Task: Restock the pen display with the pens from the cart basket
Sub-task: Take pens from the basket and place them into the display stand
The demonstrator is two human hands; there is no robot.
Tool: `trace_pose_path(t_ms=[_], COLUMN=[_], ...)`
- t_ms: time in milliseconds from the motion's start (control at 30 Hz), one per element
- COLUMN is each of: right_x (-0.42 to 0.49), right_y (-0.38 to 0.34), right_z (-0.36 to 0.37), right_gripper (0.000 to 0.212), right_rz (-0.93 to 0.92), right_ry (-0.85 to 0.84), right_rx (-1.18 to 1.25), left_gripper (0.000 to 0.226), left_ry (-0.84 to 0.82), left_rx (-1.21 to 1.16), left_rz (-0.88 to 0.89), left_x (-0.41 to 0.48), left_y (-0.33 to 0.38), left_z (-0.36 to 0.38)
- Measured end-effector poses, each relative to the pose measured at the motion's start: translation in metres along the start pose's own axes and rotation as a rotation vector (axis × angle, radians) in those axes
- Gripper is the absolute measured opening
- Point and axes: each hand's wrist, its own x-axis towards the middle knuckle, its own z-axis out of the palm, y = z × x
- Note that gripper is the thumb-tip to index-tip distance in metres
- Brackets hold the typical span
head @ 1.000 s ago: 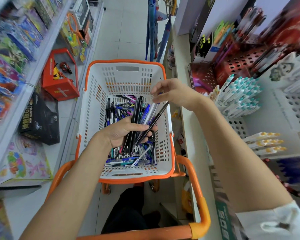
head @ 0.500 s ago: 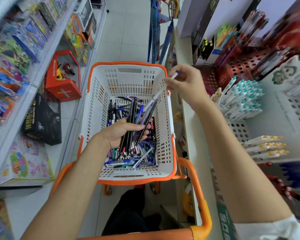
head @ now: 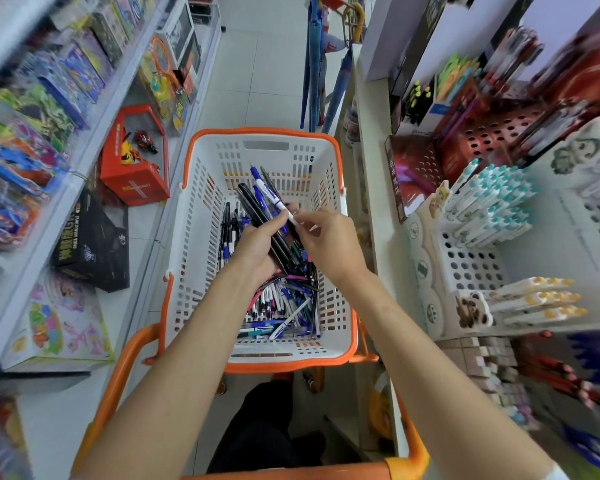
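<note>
Over the white basket [head: 201, 237] with its orange rim, the left hand [head: 257, 247] is clenched round a bundle of black pens [head: 248, 202] that fan up and away from the person. The right hand [head: 329, 244] pinches the white end of a blue-and-white pen [head: 272, 197] lying against that bundle. Loose pens [head: 281, 306] lie heaped on the basket floor, and the pen display [head: 492, 206] stands on the shelf to the right.

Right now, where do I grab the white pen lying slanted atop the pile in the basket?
Pinch the white plastic pen at mid-barrel, coming straight down from above. It lies slanted on top of the pile with its barrel uncovered, so probably nothing blocks a top-down pinch.
</note>
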Motion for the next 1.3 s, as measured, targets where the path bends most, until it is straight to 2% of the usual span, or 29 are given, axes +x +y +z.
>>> trace_pose_path(t_ms=[133,267,333,467,567,633,767,867,933,967,1033,1100,1200,1300], right_x=[-0.004,0.019,0.032,0.049,0.055,0.058,0.065,0.068,0.072,0.073,0.065,0.046,0.019,0.003], right_y=[-0.001,-0.007,-0.015,-0.030,-0.031,-0.030,-0.029,-0.033,-0.033,-0.032,-0.030,-0.026,-0.012,-0.003], right_z=[-0.005,-0.032,-0.043,-0.052,-0.055,-0.059,-0.068,-0.076,-0.086,-0.088,-0.084,-0.066,-0.037,-0.020], right_gripper=[0.015,0.020,0.026,0.043,0.027,0.018,0.035,0.017,0.011,0.010,0.010,0.010,0.014,0.024], right_rz=[-0.073,0.081,0.064,-0.045,-0.078,-0.056,0.016,0.025,0.059,0.077,0.114,0.089,-0.035,-0.081], right_ry=[-0.009,0.094,0.011,-0.231,-0.324,-0.303,-0.253,-0.036,0.141,0.176,0.145,0.077,0.012,-0.049], right_rx=[-0.089,0.099,0.135,-0.021,-0.092,-0.016,0.098,0.229,0.340,0.388,0.417,0.315,0.033,-0.042], left_gripper=[0.009,0.007,0.004,0.007,0.009,0.007,0.006,0.002,0.007,0.010,0.015,0.018,0.023,0.023], left_ry=[0.036,-0.025,-0.096,-0.240,-0.295,-0.295,-0.308,-0.296,-0.234,-0.193,-0.113,-0.037,0.053,0.055], left_rx=[-0.031,0.373,0.474,0.539,0.610,0.566,0.486,0.413,0.244,0.134,-0.047,-0.172,-0.137,-0.116], left_rz=[0.000,0.071,0.091,0.048,0.025,-0.001,0.001,-0.007,-0.034,-0.042,-0.023,-0.001,0.006,0.001], left_x=[0.002,-0.006,-0.012,-0.018,-0.020,-0.021,-0.023,-0.022,-0.021,-0.020,-0.016,-0.011,-0.008,-0.007], left_y=[0.001,0.005,0.005,0.003,0.001,0.002,0.007,0.008,0.007,0.006,0.005,0.004,0.004,0.004], left_z=[-0.002,-0.008,-0.005,0.000,-0.002,-0.005,-0.009,-0.012,-0.014,-0.014,-0.010,-0.005,0.000,0.001])
